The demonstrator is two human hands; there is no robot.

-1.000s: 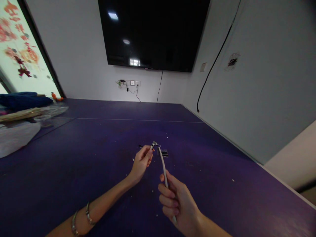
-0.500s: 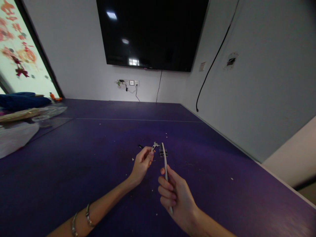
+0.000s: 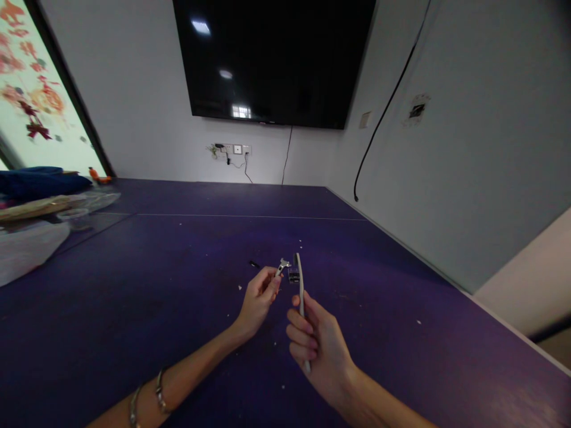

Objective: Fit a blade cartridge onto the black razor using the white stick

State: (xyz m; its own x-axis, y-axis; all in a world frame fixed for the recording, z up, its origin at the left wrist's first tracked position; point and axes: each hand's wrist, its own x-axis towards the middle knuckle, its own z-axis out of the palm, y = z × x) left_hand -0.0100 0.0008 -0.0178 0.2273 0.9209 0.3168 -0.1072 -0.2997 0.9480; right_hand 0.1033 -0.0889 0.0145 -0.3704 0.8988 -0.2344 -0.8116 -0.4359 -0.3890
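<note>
My left hand [image 3: 259,297] is closed in a pinch around a small silver razor [image 3: 284,266], its T-shaped head pointing up and to the right. My right hand [image 3: 319,345] wraps around the handle of a pale toothbrush [image 3: 301,285], which stands nearly upright with its dark bristles facing left. The bristles are close to the razor's head; I cannot tell whether they touch. Behind them, on the purple surface, lies a small clear and black case [image 3: 294,276], partly hidden by the toothbrush. A small black piece [image 3: 254,264] rests just beyond my left hand.
The wide purple tabletop [image 3: 178,249] carries scattered white specks. At the left edge are a folded blue cloth [image 3: 40,182], plastic bags [image 3: 31,249] and an orange object [image 3: 99,176]. Beyond are a wall television [image 3: 276,59], sockets [image 3: 238,149] and a hanging black cable [image 3: 383,113].
The toothbrush has risen slightly and shifted a little to the right. The razor has moved slightly right and its head has turned a bit. Both hands keep their holds.
</note>
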